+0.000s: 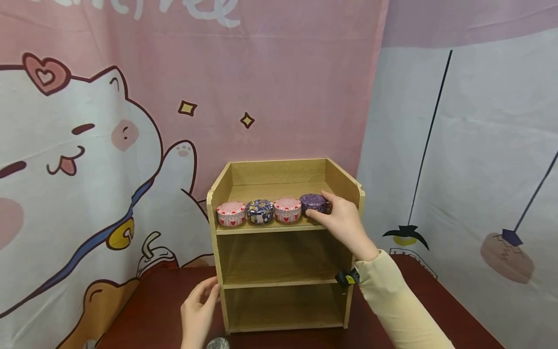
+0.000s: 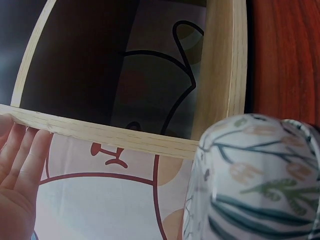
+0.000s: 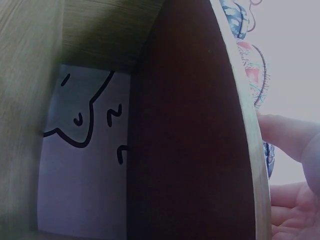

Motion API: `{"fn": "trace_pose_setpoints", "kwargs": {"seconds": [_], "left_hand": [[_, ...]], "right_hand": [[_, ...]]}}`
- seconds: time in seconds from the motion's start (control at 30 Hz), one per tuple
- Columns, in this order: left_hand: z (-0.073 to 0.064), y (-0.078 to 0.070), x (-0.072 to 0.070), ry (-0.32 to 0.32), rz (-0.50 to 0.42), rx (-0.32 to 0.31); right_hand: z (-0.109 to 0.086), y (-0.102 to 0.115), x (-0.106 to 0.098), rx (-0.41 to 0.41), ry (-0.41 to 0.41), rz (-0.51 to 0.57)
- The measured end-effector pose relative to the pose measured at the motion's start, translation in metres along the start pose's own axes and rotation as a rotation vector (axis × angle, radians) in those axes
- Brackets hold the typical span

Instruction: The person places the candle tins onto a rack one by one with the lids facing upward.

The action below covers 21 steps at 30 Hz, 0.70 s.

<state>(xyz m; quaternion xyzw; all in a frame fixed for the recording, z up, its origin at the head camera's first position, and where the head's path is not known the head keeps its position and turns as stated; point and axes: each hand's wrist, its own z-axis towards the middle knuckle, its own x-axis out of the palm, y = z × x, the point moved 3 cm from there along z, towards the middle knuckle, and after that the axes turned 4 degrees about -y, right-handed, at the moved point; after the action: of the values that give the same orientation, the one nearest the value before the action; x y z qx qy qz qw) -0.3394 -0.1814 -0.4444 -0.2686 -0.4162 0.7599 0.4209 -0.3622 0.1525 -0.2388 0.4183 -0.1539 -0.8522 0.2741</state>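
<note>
A light wooden three-level shelf [image 1: 283, 282] stands on a dark red table. Along its top level sit a pink tin [image 1: 231, 214], a blue patterned tin [image 1: 259, 212], another pink tin [image 1: 287, 210] and a purple tin [image 1: 313, 203], side by side. My right hand [image 1: 344, 224] pinches the purple tin between thumb and fingers at the right end of the row. Low on the left, my left hand [image 1: 198, 310] touches the shelf's side; in the left wrist view its straight fingers [image 2: 31, 157] meet the panel edge.
Close by my left wrist is a rounded container [image 2: 260, 180] with a leaf and flower pattern. Pink and white printed cloth [image 1: 296, 87] hangs behind the shelf. A small black and yellow object [image 1: 347, 278] shows at my right sleeve.
</note>
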Motion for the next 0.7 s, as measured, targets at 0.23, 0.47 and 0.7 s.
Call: {"fn": "trace_pose_setpoints", "kwargs": {"seconds": [0.23, 0.47, 0.7], "left_hand": [[0.0007, 0.0005, 0.0009, 0.006, 0.009, -0.020], [0.0020, 0.0000, 0.0003, 0.004, 0.017, -0.019], [0.0018, 0.0014, 0.0006, 0.008, 0.030, -0.019]], "right_hand": [[0.0003, 0.0003, -0.0011, 0.005, 0.017, 0.006], [0.0027, 0.0007, -0.0043, 0.041, 0.044, 0.061], [-0.0066, -0.0021, -0.0091, 0.048, 0.064, 0.126]]}}
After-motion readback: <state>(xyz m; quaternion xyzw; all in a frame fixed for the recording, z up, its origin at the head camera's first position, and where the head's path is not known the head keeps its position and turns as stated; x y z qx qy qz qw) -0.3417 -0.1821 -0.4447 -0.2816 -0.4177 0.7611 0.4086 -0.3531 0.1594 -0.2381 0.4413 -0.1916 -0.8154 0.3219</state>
